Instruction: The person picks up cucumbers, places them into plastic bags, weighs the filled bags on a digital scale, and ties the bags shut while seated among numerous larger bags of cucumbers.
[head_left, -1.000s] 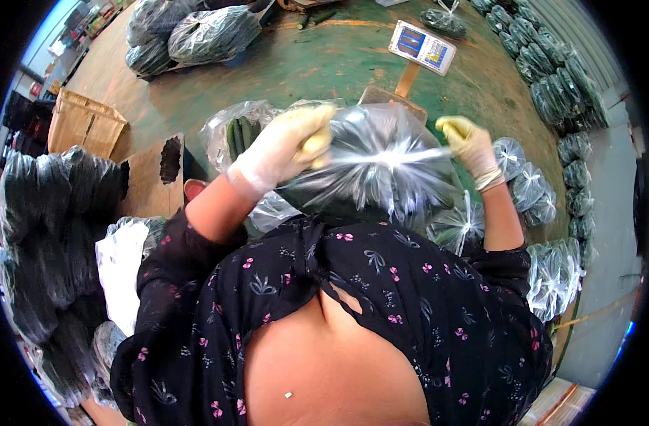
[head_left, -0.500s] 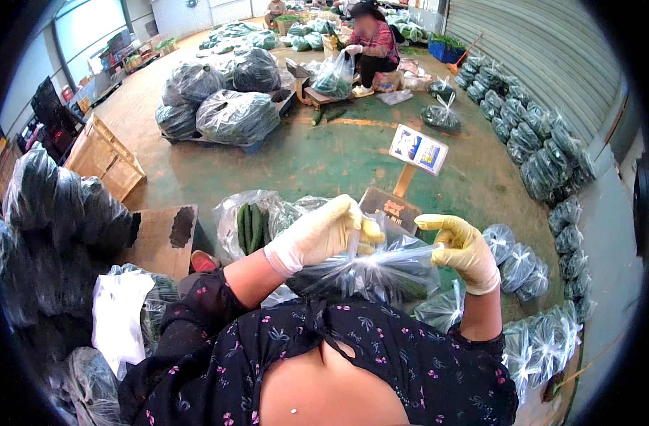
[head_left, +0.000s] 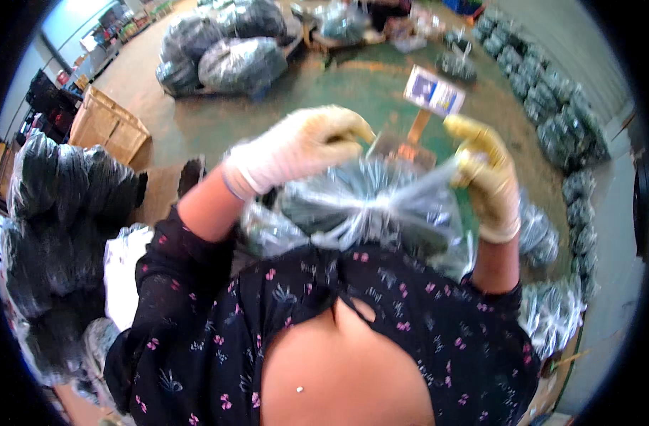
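Observation:
In front of my chest lies a clear plastic bag (head_left: 424, 213) of dark green contents, gathered to a whitish twisted knot at its middle. My right hand (head_left: 484, 174), in a yellowish-white glove, is closed on a corner of the bag, pulled up and to the right from the knot. My left hand (head_left: 303, 145), gloved alike, is over the bag's far left side with its fingers curved to the right. Motion blurs its fingertips, so whether they grip any film is unclear. Just beyond the bag is a weighing scale (head_left: 390, 144), partly hidden, with a sign (head_left: 434, 91) on a post.
Dark bagged stacks (head_left: 47, 234) rise at my left, beside a white sheet (head_left: 126, 277) and a tilted wooden crate (head_left: 108, 131). Large filled bags (head_left: 243, 64) sit farther off. Tied bags (head_left: 566, 135) line the right wall; more (head_left: 552, 316) lie near my right elbow.
My view has tipped down, and the far person is mostly out of frame. My hands have risen and spread apart over the bag; the right still pulls its corner.

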{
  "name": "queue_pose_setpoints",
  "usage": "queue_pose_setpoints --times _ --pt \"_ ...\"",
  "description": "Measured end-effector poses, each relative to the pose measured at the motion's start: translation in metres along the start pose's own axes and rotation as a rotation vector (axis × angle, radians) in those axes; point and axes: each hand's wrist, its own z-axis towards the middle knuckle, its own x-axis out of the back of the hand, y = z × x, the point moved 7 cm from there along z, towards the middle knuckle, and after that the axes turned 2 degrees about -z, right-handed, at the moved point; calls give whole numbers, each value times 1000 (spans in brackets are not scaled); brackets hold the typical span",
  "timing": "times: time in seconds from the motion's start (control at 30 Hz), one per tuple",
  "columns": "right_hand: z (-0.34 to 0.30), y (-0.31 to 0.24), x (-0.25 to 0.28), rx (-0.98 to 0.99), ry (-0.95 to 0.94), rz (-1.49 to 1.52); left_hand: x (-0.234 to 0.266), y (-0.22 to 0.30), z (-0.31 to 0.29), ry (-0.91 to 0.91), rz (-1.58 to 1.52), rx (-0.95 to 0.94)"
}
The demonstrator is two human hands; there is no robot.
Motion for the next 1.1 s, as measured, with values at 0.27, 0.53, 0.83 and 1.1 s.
queue_pose_setpoints --times 0.27,0.53,0.83,1.1 --pt "5 50 31 -78 -26 289 -84 0 -60 -146 549 -367" --pt "-12 98 4 -304 -278 -107 -89 -21 -42 -53 -123 -340" --pt "8 96 -45 -246 -334 908 -100 -44 -25 114 -1482 179" --pt "-18 143 15 -530 -193 169 -126 -77 -59 128 -1281 420"
